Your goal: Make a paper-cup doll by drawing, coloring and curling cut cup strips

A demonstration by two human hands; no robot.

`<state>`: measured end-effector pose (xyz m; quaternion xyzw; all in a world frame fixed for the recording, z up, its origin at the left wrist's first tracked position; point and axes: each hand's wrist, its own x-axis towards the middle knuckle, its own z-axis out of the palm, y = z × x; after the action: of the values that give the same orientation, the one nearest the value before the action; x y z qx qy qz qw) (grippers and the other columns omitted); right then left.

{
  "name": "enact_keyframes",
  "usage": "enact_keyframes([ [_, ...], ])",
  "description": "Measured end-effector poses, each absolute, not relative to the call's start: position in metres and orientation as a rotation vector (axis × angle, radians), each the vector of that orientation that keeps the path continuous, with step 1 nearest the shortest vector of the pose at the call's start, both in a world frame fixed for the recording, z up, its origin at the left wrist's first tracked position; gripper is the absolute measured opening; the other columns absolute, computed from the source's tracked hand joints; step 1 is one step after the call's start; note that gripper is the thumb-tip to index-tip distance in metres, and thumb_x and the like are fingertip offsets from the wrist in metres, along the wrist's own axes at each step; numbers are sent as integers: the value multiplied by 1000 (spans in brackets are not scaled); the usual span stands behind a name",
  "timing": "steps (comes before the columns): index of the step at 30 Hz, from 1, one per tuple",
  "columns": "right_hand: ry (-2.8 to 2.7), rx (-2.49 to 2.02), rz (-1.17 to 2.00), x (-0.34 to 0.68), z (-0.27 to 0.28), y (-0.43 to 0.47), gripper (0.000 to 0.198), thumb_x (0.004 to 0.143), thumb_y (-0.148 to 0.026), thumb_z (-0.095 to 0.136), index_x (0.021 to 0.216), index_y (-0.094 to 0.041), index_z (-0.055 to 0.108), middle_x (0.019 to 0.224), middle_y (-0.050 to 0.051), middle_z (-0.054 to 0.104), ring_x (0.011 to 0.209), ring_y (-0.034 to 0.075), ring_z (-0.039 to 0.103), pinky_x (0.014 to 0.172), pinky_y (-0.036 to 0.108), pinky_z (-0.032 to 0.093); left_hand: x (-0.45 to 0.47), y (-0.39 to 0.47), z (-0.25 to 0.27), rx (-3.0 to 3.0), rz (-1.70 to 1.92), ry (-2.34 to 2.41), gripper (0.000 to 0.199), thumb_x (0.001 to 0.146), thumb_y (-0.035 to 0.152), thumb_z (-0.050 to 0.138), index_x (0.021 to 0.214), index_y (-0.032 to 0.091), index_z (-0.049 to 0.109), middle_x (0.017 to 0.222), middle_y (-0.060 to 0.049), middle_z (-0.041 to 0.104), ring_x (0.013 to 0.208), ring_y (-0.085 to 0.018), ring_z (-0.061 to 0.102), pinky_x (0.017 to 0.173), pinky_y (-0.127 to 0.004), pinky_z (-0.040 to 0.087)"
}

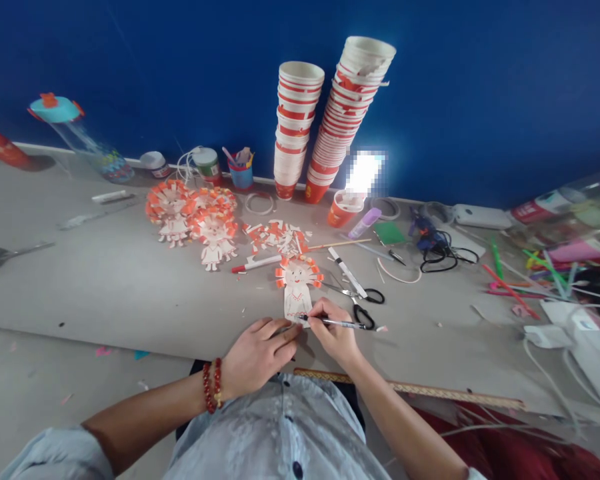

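Right now, pen work: the right hand [336, 333] is pinching a pen [337, 323] between thumb and fingers, its tip touching the lower edge of the paper doll [298, 288].
Left hand [257, 355]: its fingers are lying flat and loosely together, pressing down beside the doll's bottom edge and holding nothing.
Doll's place: it is lying flat on the grey table [130, 287], straight ahead of the person, between the red marker [254, 265] and the scissors [360, 301].
Doing it well: I judge short, light strokes are suiting thin card; the flat hand is needing to stay just beside the tip so the figure is not sliding.
Crowding the elbow: the scissors are lying just beside the writing hand, likely catching a wide stroke.
Further back: 2 stacks of paper cups [325, 120] are leaning at the blue wall, well apart from the work.
Left of centre: finished dolls [195, 217] are overlapping in a cluster.
Right side: a black cable [440, 253] and coloured straws [510, 280] are cluttering the table.
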<state>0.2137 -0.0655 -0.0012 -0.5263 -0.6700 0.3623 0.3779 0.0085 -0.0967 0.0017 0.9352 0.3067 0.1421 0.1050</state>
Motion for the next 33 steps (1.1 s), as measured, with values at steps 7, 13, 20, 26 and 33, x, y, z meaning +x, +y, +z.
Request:
enact_keyframes([
  [7, -1753, -1340, 887, 214, -3, -65, 11, 74, -13, 52, 66, -20, 54, 60, -2, 54, 55, 13, 49, 53, 23, 36, 9, -97, 0, 2784, 439, 912, 15, 96, 25, 50, 106, 18, 60, 135, -5, 55, 121, -22, 46, 95, -39, 42],
  [13, -1779, -1351, 876, 213, -3, -65, 10, 73, -12, 52, 67, -20, 54, 61, -2, 55, 56, 13, 50, 55, 24, 37, 8, -96, 0, 2796, 430, 908, 16, 97, 25, 48, 104, 18, 60, 135, -4, 55, 121, -22, 46, 96, -39, 41],
  [20, -1786, -1358, 853, 213, -2, -65, 11, 72, -11, 52, 66, -20, 53, 61, -2, 56, 56, 13, 49, 55, 23, 36, 9, -96, 0, 2794, 432, 900, 17, 98, 25, 46, 104, 18, 60, 135, -4, 55, 121, -22, 46, 95, -38, 41],
  [26, -1796, -1349, 830, 213, -1, -65, 13, 73, -11, 51, 63, -20, 51, 58, -3, 52, 54, 12, 47, 53, 23, 34, 8, -97, -3, 2785, 439, 902, 18, 98, 25, 47, 107, 18, 60, 135, -6, 55, 121, -23, 47, 96, -39, 40],
  [33, -1771, -1366, 836, 214, -3, -65, 13, 74, -11, 50, 64, -20, 50, 55, -4, 48, 50, 11, 42, 50, 22, 31, 8, -98, -1, 2782, 441, 903, 20, 98, 26, 46, 111, 18, 59, 136, -6, 54, 121, -23, 47, 96, -39, 40],
])
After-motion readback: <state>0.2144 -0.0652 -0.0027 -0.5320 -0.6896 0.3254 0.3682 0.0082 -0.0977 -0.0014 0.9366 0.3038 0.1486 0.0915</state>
